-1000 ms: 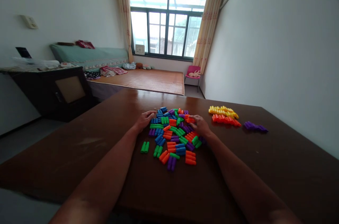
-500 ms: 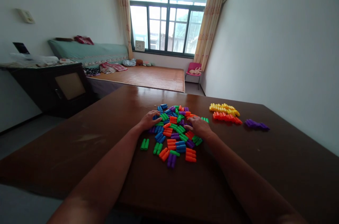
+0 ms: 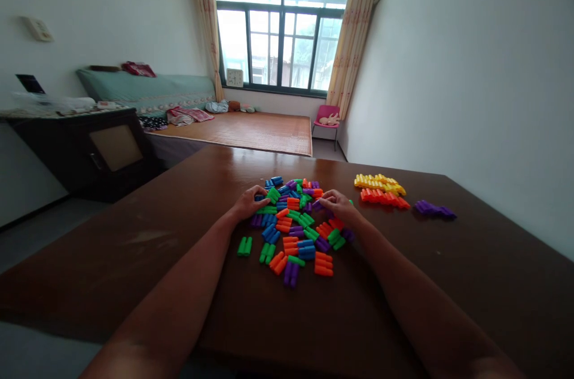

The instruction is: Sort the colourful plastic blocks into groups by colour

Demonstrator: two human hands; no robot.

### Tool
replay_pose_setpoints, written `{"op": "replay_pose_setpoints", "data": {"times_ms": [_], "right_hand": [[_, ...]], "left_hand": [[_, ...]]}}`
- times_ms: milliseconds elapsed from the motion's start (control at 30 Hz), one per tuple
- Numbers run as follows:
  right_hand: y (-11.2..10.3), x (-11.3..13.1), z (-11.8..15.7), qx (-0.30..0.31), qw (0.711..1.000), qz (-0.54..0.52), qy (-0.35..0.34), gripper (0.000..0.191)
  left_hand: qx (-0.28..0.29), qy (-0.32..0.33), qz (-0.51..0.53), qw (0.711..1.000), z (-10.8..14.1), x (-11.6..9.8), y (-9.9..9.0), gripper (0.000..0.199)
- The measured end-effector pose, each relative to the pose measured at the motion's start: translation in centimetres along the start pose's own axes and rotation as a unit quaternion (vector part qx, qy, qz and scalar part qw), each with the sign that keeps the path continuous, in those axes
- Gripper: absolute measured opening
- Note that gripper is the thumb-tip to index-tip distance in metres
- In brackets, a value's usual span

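The brown table (image 3: pixel 170 205) takes the largest part of my view through the head camera. Beyond its far edge I see the window (image 3: pixel 264 47), with a curtain (image 3: pixel 356 20) at its right side, and below it the bed (image 3: pixel 255 134). At left there stands a dark cabinet (image 3: pixel 76 146), and near the right wall a pink chair (image 3: pixel 326 111).

On the table, between my two arms, lies the pile (image 3: pixel 289 220) of small plastic pieces, mixed in blue, green, orange and purple. To the right of it, well apart, are yellow rows (image 3: pixel 379 183), just before them an orange row (image 3: pixel 384 199), and further right a purple row (image 3: pixel 434 210).

My left hand (image 3: pixel 248 202) and my right hand (image 3: pixel 339 207) are apart from each other, one at each side of the pile. The left has its thumb and fingers closed on a green piece (image 3: pixel 272 195), above the pile's left edge. The right pinches a purple piece (image 3: pixel 317 205) with its fingertips, at the right edge. Another green piece (image 3: pixel 244 246) lies separately, at the near left of the pile.
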State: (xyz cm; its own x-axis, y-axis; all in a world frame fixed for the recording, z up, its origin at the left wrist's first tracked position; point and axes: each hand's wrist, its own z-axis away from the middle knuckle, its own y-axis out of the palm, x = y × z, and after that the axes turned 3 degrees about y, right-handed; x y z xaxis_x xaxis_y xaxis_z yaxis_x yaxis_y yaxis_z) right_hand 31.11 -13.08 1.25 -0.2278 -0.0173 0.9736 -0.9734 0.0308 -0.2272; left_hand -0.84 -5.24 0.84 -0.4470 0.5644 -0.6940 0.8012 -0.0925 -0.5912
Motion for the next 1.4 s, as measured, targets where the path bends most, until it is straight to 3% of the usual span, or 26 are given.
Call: {"op": "replay_pose_setpoints", "data": {"times_ms": [133, 333, 433, 567, 733, 833, 1000, 1233, 1400], "right_hand": [[0.0, 0.2, 0.0, 0.049, 0.997, -0.066, 0.013, 0.041], [0.1, -0.6, -0.2, -0.005, 0.998, 0.067, -0.008, 0.035], [0.3, -0.8, -0.1, -0.022, 0.985, 0.156, -0.062, 0.026], [0.4, -0.6, 0.1, -0.045, 0.956, 0.261, -0.126, 0.016], [0.6, -0.3, -0.1, -0.068, 0.934, 0.314, -0.153, 0.021], [1.2, 0.0, -0.2, -0.043, 0.909, 0.367, -0.191, 0.026], [2.6, 0.3, 0.1, -0.022, 0.876, 0.459, -0.144, 0.031], [2.1, 1.1, 0.6, -0.041, 0.928, 0.331, -0.169, 0.037], [-1.3, 3.3, 0.1, -0.079, 0.986, 0.027, -0.146, 0.050]], "left_hand": [[-0.027, -0.024, 0.021, 0.999, 0.0, -0.3, -0.3, 0.038], [-0.033, -0.068, 0.111, 0.991, 0.6, -1.3, -1.0, 0.050], [0.002, -0.041, 0.074, 0.996, 0.5, -1.0, -1.2, 0.051], [-0.008, -0.048, -0.022, 0.999, 0.2, -0.4, -1.8, 0.045], [-0.010, -0.078, -0.112, 0.991, 0.6, -0.2, -2.0, 0.038], [-0.001, -0.067, -0.149, 0.987, 0.8, -0.4, -1.2, 0.037], [0.010, -0.044, -0.197, 0.979, 0.8, -0.4, -0.2, 0.035], [0.025, -0.027, -0.205, 0.978, 0.9, 0.3, -0.8, 0.039], [0.020, -0.012, -0.188, 0.982, 0.8, 1.1, -0.8, 0.040]]}}
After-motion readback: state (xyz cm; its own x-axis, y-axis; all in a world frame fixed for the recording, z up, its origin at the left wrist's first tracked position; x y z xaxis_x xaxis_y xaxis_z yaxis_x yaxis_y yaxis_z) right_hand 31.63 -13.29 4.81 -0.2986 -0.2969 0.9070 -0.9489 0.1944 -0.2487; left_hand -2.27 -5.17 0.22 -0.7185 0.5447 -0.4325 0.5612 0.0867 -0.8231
